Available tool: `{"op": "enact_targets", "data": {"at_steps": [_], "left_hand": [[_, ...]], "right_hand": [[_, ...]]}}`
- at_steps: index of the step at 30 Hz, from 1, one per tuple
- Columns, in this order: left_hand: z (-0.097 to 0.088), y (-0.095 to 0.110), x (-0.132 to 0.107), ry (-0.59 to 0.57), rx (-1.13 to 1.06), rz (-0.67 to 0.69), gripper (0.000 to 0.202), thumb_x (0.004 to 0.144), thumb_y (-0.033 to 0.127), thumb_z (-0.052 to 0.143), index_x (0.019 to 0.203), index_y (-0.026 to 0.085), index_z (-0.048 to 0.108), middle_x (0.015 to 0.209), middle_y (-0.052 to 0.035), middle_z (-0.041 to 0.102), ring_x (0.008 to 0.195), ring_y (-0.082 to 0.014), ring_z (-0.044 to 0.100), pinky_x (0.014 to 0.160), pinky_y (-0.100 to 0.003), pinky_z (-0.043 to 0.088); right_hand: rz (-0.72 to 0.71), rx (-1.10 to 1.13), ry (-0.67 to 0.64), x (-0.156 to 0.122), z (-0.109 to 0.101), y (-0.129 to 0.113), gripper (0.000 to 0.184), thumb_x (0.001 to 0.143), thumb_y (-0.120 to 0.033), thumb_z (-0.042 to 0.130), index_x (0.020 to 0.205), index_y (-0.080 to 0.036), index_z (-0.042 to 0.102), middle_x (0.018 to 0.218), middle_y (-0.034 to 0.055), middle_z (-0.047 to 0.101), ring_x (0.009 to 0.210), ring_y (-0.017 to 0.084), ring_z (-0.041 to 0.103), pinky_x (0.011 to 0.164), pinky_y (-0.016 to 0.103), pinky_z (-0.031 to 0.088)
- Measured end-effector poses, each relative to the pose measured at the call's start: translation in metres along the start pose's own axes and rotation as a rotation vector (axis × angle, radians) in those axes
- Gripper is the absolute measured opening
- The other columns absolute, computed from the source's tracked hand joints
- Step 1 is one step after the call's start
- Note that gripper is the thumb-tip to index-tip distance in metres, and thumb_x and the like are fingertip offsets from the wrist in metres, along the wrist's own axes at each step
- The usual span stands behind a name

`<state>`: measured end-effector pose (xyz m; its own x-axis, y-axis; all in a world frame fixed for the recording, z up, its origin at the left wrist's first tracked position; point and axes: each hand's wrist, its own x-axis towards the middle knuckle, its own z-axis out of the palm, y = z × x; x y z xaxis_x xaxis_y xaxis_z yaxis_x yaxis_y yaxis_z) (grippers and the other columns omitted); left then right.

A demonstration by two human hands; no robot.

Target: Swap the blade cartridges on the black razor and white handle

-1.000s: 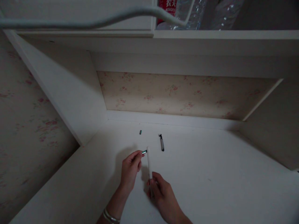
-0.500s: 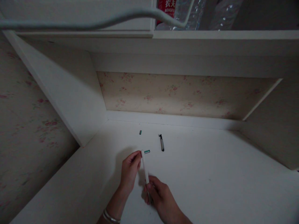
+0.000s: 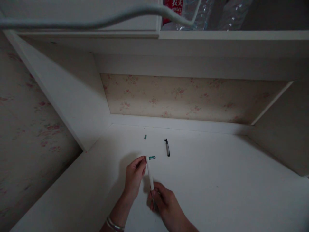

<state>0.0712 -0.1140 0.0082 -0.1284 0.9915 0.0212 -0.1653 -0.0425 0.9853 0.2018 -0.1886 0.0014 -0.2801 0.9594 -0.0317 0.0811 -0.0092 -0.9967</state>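
A thin white pen barrel (image 3: 150,174) is held over the white desk (image 3: 217,180). My right hand (image 3: 164,201) is closed round its lower end. My left hand (image 3: 134,175) pinches its upper tip. A small green pen part (image 3: 152,157) lies on the desk just beyond that tip, free of both hands. Farther back lie a tiny green piece (image 3: 145,137) and a black pen cap with a clip (image 3: 167,148).
White side panels wall in the desk on the left (image 3: 72,106) and right. Floral wallpaper (image 3: 183,96) backs it. A shelf (image 3: 217,35) overhead carries clear plastic bottles (image 3: 198,13), one with a red label. A white cord (image 3: 96,22) crosses the top.
One second ago my left hand pinched the green part; it now lies on the desk. My left hand has taken the white barrel's tip, and the barrel has tilted left.
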Motion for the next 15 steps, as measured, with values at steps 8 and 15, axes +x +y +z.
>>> {"op": "enact_targets", "data": {"at_steps": [8,15], "left_hand": [[0.0006,0.0010,-0.0001,0.001,0.005,0.016,0.029,0.076,0.041,0.062,0.087,0.014,0.067,0.054,0.0044,0.043,0.051,-0.0081,0.034,0.048,-0.020,0.026],[0.0004,0.0010,0.0004,-0.004,0.007,-0.011,0.031,0.078,0.041,0.061,0.089,0.013,0.066,0.064,0.0009,0.052,0.051,-0.0068,0.032,0.046,-0.020,0.024]], "right_hand": [[-0.008,0.034,0.015,0.0013,0.0001,0.0002,0.037,0.091,-0.048,0.041,0.094,-0.015,0.056,0.064,-0.0009,0.052,0.054,0.011,0.048,0.051,0.022,0.038],[0.010,0.011,0.124,0.0029,-0.0028,0.0038,0.035,0.091,-0.047,0.040,0.094,-0.016,0.055,0.064,-0.0018,0.050,0.053,0.010,0.043,0.048,0.020,0.034]]}}
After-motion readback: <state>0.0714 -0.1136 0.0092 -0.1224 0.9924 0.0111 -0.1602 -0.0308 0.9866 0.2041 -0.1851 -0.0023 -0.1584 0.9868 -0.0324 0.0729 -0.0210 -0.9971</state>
